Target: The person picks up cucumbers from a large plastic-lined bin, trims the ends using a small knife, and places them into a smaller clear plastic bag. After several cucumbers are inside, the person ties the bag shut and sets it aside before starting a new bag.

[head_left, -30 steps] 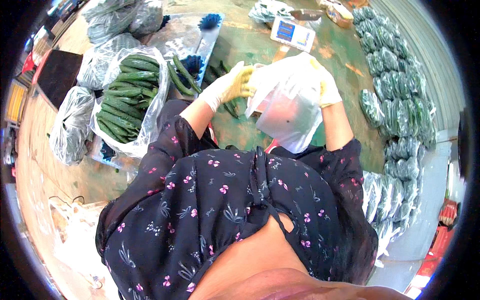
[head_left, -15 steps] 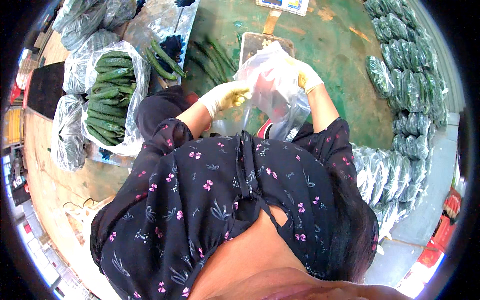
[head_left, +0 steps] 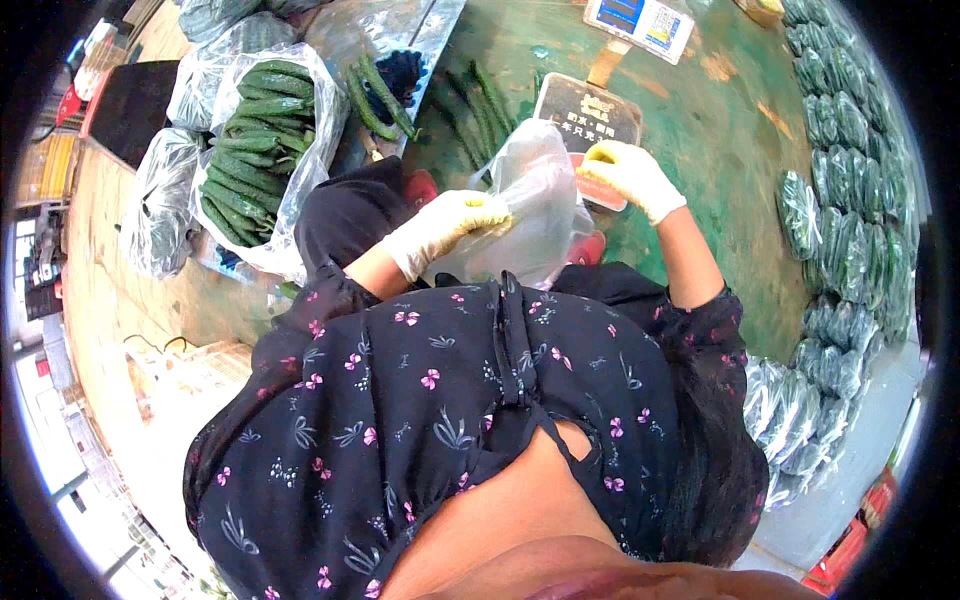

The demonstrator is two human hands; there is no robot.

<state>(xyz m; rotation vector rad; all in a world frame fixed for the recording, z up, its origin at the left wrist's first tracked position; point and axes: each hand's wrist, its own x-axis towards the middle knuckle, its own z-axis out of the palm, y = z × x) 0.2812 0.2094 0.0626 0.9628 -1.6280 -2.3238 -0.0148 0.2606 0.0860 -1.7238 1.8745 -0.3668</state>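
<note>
Holding the gloved hands apart in front of the body, with the left lower and nearer, the right farther out. Curling the left hand (head_left: 447,232) shut on the left edge of a clear plastic bag (head_left: 535,215), pinching the thin film. Letting the bag hang limp in the middle, in front of the dark trousers (head_left: 345,205) and just left of the right hand (head_left: 632,180). Bending the right fingers over the near, red part of a flat dark-topped device (head_left: 590,112) beyond the bag; being unable to tell from this view whether those fingertips are catching any film. Wearing a black blouse (head_left: 440,350) with pink flowers, and red shoes (head_left: 588,247). Facing a white-and-blue box (head_left: 650,25) beyond the device, over a worn green floor (head_left: 690,240). Having several loose cucumbers (head_left: 491,98) lying on the floor, left of the device, and two other cucumbers (head_left: 368,112) farther left on a blue-edged platform (head_left: 435,30). Having at the left an open bag (head_left: 328,115) with many cucumbers stacking up inside, just beside filled bags (head_left: 160,200). Having along the right rows of bagged cucumbers (head_left: 850,180), with a single filled bag (head_left: 798,215) lying just left of them.
</note>
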